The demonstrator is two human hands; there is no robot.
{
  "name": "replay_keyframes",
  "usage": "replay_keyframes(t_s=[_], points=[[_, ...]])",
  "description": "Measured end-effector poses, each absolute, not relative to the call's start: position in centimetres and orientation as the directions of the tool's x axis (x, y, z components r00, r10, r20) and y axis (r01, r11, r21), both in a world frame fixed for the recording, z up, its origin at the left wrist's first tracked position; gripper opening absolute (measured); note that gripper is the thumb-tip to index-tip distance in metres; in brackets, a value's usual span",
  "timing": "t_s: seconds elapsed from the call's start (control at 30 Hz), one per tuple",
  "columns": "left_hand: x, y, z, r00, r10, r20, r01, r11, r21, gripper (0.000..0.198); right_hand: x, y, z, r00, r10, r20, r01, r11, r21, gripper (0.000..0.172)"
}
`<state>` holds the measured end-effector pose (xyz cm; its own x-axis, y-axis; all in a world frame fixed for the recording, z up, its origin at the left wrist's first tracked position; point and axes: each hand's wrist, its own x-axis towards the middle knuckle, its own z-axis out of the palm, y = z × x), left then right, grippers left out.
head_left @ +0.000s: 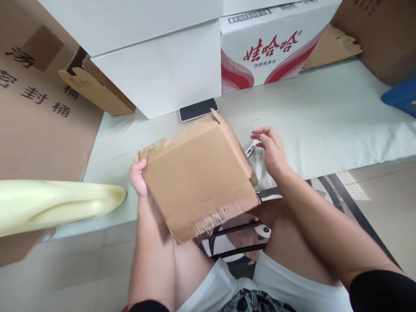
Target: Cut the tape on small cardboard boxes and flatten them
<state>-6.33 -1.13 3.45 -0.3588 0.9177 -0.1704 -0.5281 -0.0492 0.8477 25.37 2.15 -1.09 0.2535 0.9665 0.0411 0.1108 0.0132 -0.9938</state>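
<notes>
A brown cardboard box (198, 173), tilted above my lap, has a ragged, torn-looking lower edge. My left hand (139, 177) grips its left side, thumb on the upper face and the other fingers mostly hidden beneath. To the right of the box, my right hand (271, 149) has its fingers loosely curled around the end of a small white and silver utility knife (251, 149). The knife points down and left toward the box's right flap. A dark-screened phone (199, 110) lies flat just behind the box.
White cartons (169, 71) and a red-and-white water carton (266, 58) stand along the back of the pale cloth-covered surface (325, 112). Large brown cartons (42, 121) are at left. A pale yellow object (65, 203) juts in from the left; a blue object (403, 97) is at right.
</notes>
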Motion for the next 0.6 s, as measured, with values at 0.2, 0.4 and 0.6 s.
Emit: replay_keyframes(t_s=[0.2, 0.4, 0.6], points=[[-5.1, -0.8, 4.1, -0.440, 0.883, -0.162, -0.557, -0.127, 0.821, 0.026, 24.8, 1.3, -0.9, -0.146, 0.947, 0.285, 0.351, 0.319, -0.881, 0.044], [-3.8, -0.4, 3.9, -0.448, 0.886, -0.119, -0.534, -0.158, 0.831, 0.029, 23.8, 1.4, -1.4, -0.093, 0.935, 0.344, 0.594, 0.329, -0.734, 0.069], [-3.1, -0.7, 4.0, -0.400, 0.911, -0.102, -0.508, -0.128, 0.852, 0.033, 23.5, 1.6, -1.5, 0.161, 0.957, 0.243, 0.611, 0.097, -0.786, 0.028]])
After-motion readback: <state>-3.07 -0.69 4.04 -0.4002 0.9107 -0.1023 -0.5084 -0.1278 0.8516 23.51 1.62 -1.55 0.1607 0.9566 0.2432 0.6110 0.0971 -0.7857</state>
